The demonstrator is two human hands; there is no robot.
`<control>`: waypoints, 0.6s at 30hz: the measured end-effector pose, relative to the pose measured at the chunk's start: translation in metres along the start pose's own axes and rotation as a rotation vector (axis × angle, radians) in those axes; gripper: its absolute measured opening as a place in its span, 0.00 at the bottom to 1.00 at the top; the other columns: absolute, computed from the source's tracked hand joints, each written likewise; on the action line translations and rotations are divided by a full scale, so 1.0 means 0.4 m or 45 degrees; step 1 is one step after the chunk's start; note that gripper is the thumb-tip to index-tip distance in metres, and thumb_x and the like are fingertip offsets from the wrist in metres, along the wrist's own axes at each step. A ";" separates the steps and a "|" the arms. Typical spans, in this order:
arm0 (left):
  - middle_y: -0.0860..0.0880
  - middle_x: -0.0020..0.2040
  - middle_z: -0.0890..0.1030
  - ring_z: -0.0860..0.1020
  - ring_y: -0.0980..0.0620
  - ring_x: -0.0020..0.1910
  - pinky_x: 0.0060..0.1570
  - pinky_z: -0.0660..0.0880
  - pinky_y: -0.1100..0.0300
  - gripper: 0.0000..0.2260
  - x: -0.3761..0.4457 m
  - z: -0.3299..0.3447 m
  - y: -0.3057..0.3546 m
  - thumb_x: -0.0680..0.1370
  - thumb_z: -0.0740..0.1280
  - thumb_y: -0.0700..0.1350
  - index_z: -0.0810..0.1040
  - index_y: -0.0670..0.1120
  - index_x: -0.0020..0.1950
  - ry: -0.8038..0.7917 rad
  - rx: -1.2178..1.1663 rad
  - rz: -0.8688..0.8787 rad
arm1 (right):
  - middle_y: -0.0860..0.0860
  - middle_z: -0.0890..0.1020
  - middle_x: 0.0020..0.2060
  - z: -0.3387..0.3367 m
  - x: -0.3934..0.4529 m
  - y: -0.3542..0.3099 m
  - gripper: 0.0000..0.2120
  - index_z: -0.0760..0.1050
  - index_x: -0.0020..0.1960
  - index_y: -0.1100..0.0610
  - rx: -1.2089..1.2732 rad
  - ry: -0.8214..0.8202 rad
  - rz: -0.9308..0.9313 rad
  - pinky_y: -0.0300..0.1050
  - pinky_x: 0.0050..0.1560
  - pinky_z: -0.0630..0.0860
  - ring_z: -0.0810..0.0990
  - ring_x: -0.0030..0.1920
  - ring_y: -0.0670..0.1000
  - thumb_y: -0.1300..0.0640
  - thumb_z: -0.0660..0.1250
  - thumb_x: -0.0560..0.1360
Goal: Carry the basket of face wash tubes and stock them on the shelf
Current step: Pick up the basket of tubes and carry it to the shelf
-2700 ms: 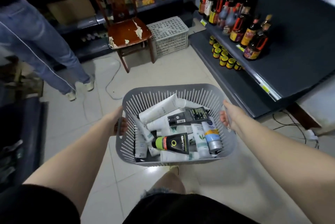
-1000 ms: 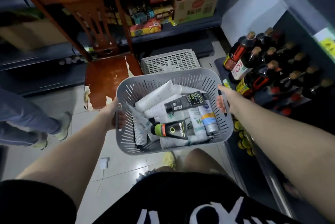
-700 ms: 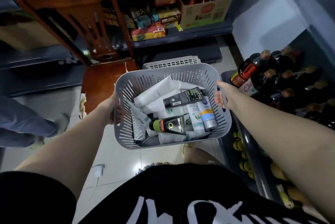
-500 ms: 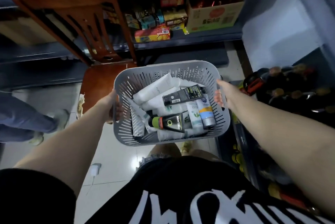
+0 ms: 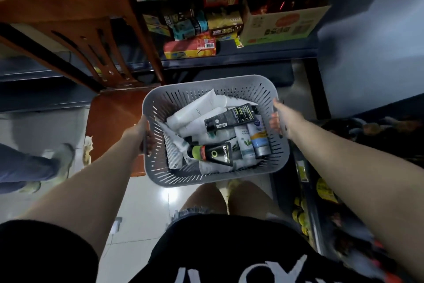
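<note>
Change noted: against the frames of the preceding seconds, the view has swung away from the bottle shelving on the right and now faces a shelf [image 5: 229,57] stocked with boxed goods, with a wooden chair [image 5: 110,120] directly before it on the left. The basket [image 5: 213,178] has come closer to that shelving and now hangs partly over the chair seat. Its load looks unchanged.

Assessment: the carrying stage appears close to its end. No tube has left the basket, so stocking is not yet begun. Which shelf is meant to take the tubes cannot be determined from this view.

Position of the goods: the face wash tubes [image 5: 218,136] lie heaped in the basket, white ones beneath and toward the far side, a black tube [image 5: 212,154] with a green cap on top near the front. The basket is held in the air at about waist height, level, between both arms.

Grip: the left hand [image 5: 140,132] clasps the left rim, its fingers [image 5: 150,144] curled round the edge and showing through the slots. The right hand [image 5: 283,120] clasps the right rim likewise, fingers [image 5: 274,122] wrapped inside the wall. Both hands touch the basket only; the tubes lie between them, apart from either hand.

Risk: the chair stands in the approach to the shelf.
</note>
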State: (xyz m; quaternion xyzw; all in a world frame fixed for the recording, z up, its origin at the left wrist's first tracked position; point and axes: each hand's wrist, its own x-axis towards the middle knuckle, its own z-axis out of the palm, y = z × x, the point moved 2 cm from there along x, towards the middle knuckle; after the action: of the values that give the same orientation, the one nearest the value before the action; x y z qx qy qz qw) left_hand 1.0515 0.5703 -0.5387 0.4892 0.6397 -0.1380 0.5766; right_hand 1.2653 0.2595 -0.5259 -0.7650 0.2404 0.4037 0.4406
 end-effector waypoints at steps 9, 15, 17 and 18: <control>0.46 0.24 0.74 0.74 0.48 0.26 0.37 0.75 0.54 0.33 0.242 0.058 0.055 0.60 0.64 0.75 0.72 0.43 0.30 0.105 0.009 -0.080 | 0.51 0.70 0.28 0.068 0.211 -0.064 0.21 0.67 0.33 0.54 0.049 0.003 0.036 0.39 0.31 0.66 0.68 0.29 0.48 0.40 0.59 0.77; 0.41 0.34 0.78 0.78 0.45 0.37 0.51 0.78 0.51 0.37 0.371 0.149 0.088 0.65 0.57 0.76 0.76 0.40 0.36 0.186 0.178 -0.106 | 0.49 0.73 0.25 0.087 0.374 -0.063 0.21 0.68 0.32 0.53 0.062 0.006 0.083 0.41 0.32 0.67 0.70 0.29 0.48 0.41 0.59 0.77; 0.42 0.38 0.80 0.78 0.46 0.36 0.51 0.78 0.50 0.36 0.411 0.187 0.088 0.65 0.59 0.75 0.77 0.41 0.39 0.190 0.157 -0.136 | 0.48 0.73 0.24 0.088 0.429 -0.048 0.21 0.68 0.31 0.53 0.031 0.009 0.082 0.40 0.31 0.66 0.69 0.29 0.47 0.41 0.58 0.77; 0.43 0.37 0.80 0.78 0.46 0.35 0.51 0.78 0.49 0.34 0.429 0.205 0.090 0.64 0.60 0.75 0.77 0.42 0.37 0.186 0.137 -0.138 | 0.49 0.72 0.26 0.089 0.458 -0.042 0.21 0.68 0.31 0.53 0.018 0.011 0.082 0.40 0.32 0.66 0.69 0.29 0.47 0.42 0.57 0.78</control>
State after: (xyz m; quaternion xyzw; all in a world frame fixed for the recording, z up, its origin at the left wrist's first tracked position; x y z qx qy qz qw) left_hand 1.1538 0.6072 -0.6990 0.4929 0.6972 -0.1669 0.4931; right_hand 1.3654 0.2966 -0.6799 -0.7554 0.2697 0.4125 0.4318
